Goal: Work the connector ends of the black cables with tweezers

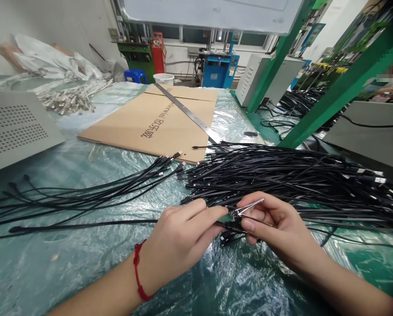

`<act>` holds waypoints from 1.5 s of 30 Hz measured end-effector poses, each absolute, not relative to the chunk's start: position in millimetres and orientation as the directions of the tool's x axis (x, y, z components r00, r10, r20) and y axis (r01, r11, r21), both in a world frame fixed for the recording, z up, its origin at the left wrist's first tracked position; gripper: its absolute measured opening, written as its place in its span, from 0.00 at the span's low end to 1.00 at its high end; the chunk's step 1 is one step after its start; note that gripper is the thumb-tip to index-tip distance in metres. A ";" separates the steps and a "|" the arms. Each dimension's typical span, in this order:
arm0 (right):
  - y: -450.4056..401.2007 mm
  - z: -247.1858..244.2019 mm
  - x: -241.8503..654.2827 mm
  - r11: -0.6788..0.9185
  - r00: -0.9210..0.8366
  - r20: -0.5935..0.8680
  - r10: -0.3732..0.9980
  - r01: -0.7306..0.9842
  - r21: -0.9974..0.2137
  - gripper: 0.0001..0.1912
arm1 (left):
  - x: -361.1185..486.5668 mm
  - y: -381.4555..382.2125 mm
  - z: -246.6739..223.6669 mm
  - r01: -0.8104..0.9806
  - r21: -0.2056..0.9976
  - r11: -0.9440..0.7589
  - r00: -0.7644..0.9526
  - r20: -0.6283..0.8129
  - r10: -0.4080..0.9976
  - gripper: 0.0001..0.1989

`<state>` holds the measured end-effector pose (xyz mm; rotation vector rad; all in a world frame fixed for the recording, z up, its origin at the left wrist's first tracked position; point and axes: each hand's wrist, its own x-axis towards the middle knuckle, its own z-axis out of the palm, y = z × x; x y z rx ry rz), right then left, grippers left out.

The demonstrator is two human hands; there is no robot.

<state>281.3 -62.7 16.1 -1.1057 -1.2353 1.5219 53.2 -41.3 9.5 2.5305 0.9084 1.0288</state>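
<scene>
My left hand (186, 237), with a red cord at the wrist, pinches a black cable (117, 223) close to its end. The cable runs off to the left over the plastic sheet. Between finger and thumb of my right hand (272, 221) are small metal nail clippers (251, 206), their lever raised. The clippers' jaws meet the cable's end beside my left fingertips; my fingers partly hide that spot. Right behind both hands lies a big heap of black cables (265, 171). A smaller bunch of black USB cables (117, 188) is spread out at the left.
A flat cardboard sheet (127, 118) with a steel ruler (186, 112) on it lies farther back. Green posts (341, 92) rise at the right. A perforated grey metal box (19, 127) stands at the left, with a pile of pale connectors (71, 98) behind it.
</scene>
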 end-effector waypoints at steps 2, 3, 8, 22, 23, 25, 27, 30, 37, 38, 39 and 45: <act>-63.4 16.3 280.0 -0.122 -0.223 -0.102 0.969 -0.076 -0.990 0.13 | 52.6 -41.6 9.9 0.430 0.458 -0.778 0.563 0.538 0.628 0.12; -63.5 16.4 279.5 -0.114 -0.214 -0.096 0.972 -0.071 -0.991 0.13 | 52.2 -41.5 9.7 0.419 0.456 -0.785 0.571 0.540 0.618 0.12; -63.3 17.6 279.4 -0.095 -0.212 -0.084 0.974 -0.041 -0.995 0.12 | 51.9 -41.4 7.2 0.401 0.424 -0.812 0.570 0.578 0.583 0.10; -75.4 24.0 273.3 0.647 -0.370 0.531 0.762 0.441 -0.622 0.16 | 55.5 -49.1 12.5 0.390 0.430 -0.814 0.602 0.550 0.579 0.08; -75.4 23.2 273.0 0.640 -0.360 0.529 0.768 0.443 -0.628 0.16 | 55.7 -49.5 12.9 0.390 0.430 -0.814 0.603 0.549 0.579 0.08; -75.3 22.1 273.1 0.626 -0.344 0.523 0.780 0.445 -0.641 0.15 | 55.9 -50.1 13.3 0.394 0.426 -0.815 0.608 0.544 0.578 0.08; -75.1 21.6 273.6 0.621 -0.343 0.518 0.784 0.446 -0.645 0.15 | 56.2 -50.6 13.3 0.400 0.414 -0.818 0.615 0.541 0.575 0.08; -75.0 21.8 274.0 0.623 -0.355 0.512 0.782 0.455 -0.636 0.15 | 56.5 -50.7 12.5 0.414 0.399 -0.818 0.623 0.531 0.574 0.09; -75.2 22.2 273.6 0.637 -0.383 0.509 0.771 0.479 -0.604 0.16 | 57.3 -50.5 11.4 0.427 0.366 -0.827 0.637 0.527 0.562 0.11; -75.2 22.2 273.6 0.637 -0.383 0.509 0.771 0.479 -0.604 0.15 | 57.3 -50.7 11.5 0.429 0.360 -0.828 0.638 0.528 0.561 0.11; -75.3 22.3 273.6 0.636 -0.384 0.508 0.771 0.481 -0.603 0.15 | 57.2 -50.9 11.5 0.432 0.354 -0.830 0.640 0.528 0.558 0.11; -75.7 23.8 272.9 0.619 -0.370 0.497 0.785 0.489 -0.614 0.14 | 56.0 -51.5 10.3 0.448 0.304 -0.841 0.648 0.538 0.539 0.10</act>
